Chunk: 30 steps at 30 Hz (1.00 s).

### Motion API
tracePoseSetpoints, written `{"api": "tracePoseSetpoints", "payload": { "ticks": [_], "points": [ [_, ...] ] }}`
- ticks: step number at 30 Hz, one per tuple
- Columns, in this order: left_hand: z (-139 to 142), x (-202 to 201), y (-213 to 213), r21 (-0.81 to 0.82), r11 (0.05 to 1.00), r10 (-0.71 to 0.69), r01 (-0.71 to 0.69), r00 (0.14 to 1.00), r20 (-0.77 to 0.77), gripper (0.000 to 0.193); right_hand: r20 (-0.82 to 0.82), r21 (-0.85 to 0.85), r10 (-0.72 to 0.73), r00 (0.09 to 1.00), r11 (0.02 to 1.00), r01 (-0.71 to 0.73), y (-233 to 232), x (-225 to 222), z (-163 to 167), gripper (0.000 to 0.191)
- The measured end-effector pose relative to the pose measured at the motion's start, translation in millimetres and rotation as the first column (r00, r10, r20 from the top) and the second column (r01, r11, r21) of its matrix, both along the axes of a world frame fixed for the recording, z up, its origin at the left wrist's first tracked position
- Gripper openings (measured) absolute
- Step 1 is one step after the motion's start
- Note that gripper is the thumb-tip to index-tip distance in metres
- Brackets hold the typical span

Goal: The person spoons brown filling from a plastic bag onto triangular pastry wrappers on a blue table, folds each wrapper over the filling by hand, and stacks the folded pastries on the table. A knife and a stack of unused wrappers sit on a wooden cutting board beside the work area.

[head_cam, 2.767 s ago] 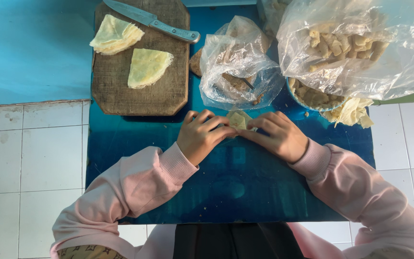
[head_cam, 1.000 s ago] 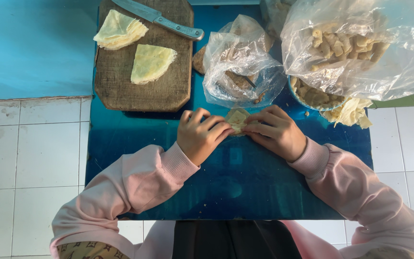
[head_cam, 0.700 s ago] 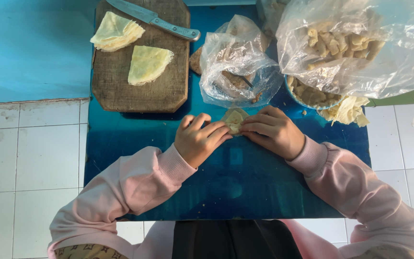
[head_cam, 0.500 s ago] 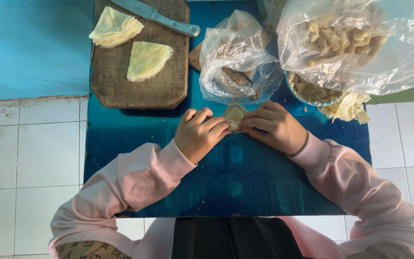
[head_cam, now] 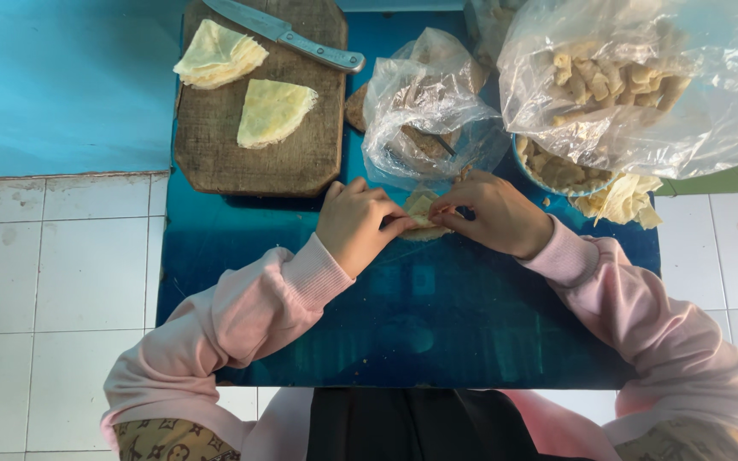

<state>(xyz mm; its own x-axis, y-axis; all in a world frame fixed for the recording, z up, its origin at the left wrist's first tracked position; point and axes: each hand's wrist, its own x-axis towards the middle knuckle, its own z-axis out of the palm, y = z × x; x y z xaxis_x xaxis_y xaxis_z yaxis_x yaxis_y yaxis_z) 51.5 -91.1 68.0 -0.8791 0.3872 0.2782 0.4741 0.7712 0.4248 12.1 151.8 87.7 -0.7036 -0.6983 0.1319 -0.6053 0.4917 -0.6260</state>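
Pale yellow dough, a thin wrapper [head_cam: 421,215], lies on the blue surface [head_cam: 437,316] between both hands, near the surface's far half and just in front of a clear plastic bag [head_cam: 424,107]. The left hand [head_cam: 357,224] has its fingers closed on the wrapper's left edge; the right hand [head_cam: 490,213] has its fingers pinched on the right edge. Most of the wrapper is covered by the fingers, so its exact fold cannot be told.

Directly behind the hands, the clear plastic bag holds a brownish filling and touches or nearly touches the wrapper's far edge. To its right, a bowl [head_cam: 557,175] of pale pieces sits under a large plastic bag [head_cam: 642,81] filled with similar pieces; this bag overhangs the right rear corner. A few loose yellow wrappers [head_cam: 621,201] lie at the bowl's near side, close to the right wrist.

At the left rear, a wooden cutting board [head_cam: 292,166] carries two folded wrappers [head_cam: 272,111], [head_cam: 218,55] and a knife [head_cam: 288,32] laid slantwise across its far edge. The board's near edge is close to the left hand.

Open room lies on the near half of the surface, between the pink sleeves [head_cam: 241,329]. White floor tiles [head_cam: 53,282] flank the surface on both sides.
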Motion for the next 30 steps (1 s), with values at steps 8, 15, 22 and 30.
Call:
{"api": "tracePoseSetpoints", "payload": {
  "ticks": [8, 15, 22, 30],
  "points": [
    [-0.1, -8.1, 2.3, -0.046, 0.999, -0.005, 0.010, 0.994, 0.113, 0.028, 0.143, 0.007, -0.148, 0.979, 0.989, 0.149, -2.2, 0.9, -6.3, 0.018],
    [0.8, -10.5, 3.9, -0.114, 0.993, -0.004, 0.015, 0.995, 0.102, 0.028, -0.192, -0.144, 0.010, 0.981, 0.989, -0.039, -3.4, 16.0, -7.7, 0.029],
    [3.2, -10.2, 4.1, -0.067, 0.998, 0.003, 0.006, 0.991, 0.134, 0.026, -0.142, -0.156, -0.013, 0.990, 0.988, -0.009, -7.6, 17.3, -11.5, 0.020],
    [3.7, 2.4, 3.5, 0.052, 0.994, -0.093, 0.101, 0.988, -0.125, 0.011, 0.036, -0.028, -0.041, 0.999, 0.999, 0.042, -6.8, 4.5, -10.2, 0.015]
  ]
}}
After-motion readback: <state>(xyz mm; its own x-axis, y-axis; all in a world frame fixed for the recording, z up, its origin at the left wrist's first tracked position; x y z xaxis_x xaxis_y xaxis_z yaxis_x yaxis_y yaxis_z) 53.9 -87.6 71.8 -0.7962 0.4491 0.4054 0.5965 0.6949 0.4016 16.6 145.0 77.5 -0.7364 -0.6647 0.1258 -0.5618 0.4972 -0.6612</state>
